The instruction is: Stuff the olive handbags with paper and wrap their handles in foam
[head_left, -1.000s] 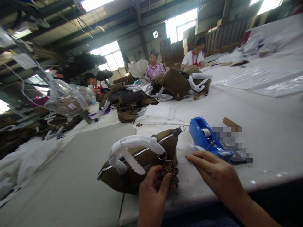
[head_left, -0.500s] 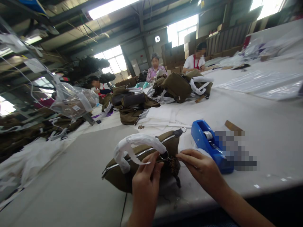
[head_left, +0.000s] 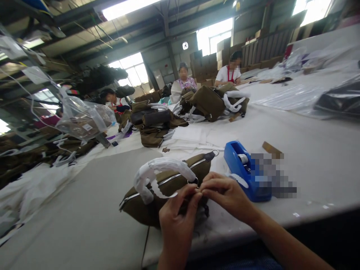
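An olive-green handbag [head_left: 137, 212] with a silver zip lies on the table in front of me. White wrapping [head_left: 161, 164] covers its arched handle, and a loose end curls down toward my left hand [head_left: 178, 221]. My left thumb and fingers are pinched together just below the metal ring [head_left: 192, 181] at the handle's base. My right hand [head_left: 226, 193] pinches at the same spot, its fingertips meeting the left ones. Whatever small piece is between them is hidden by the fingers. A dark dangling end [head_left: 206, 210] shows beneath my right hand.
A blue tape dispenser [head_left: 236, 152] stands right of the bag, with a brown strip [head_left: 272, 150] beyond it. White sheets [head_left: 191, 134] and a heap of olive bags [head_left: 208, 102] lie farther back. Clear plastic [head_left: 292, 98] covers the right side. Several people sit across the table.
My right hand has moved left to meet my left fingertips below the ring. The dark charm that hung between the hands is now mostly hidden. The view has shifted slightly.
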